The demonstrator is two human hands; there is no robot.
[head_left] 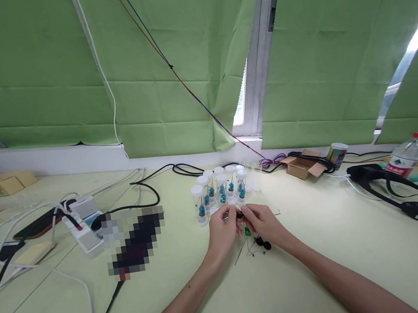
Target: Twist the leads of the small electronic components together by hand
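Observation:
My left hand (pixel 222 233) and my right hand (pixel 264 224) meet at the middle of the pale green table (pixel 327 264), fingers pinched together on a small black part (pixel 240 215) between them. A thin metal pin sticks out near my left fingers. Just under the hands lie a small green piece (pixel 247 232), two black round pieces (pixel 263 243) and thin wire pins (pixel 242 250). Right behind the hands stand several clear plastic vials (pixel 219 186) with white caps and blue pieces inside.
A white power strip (pixel 82 233) with plugged cables, a phone (pixel 38 224) and a blurred dark object (pixel 135 243) lie at the left. A small cardboard box (pixel 302 166), a cup (pixel 337 154), a water bottle (pixel 405 158) and a black headset (pixel 406 190) sit at the right.

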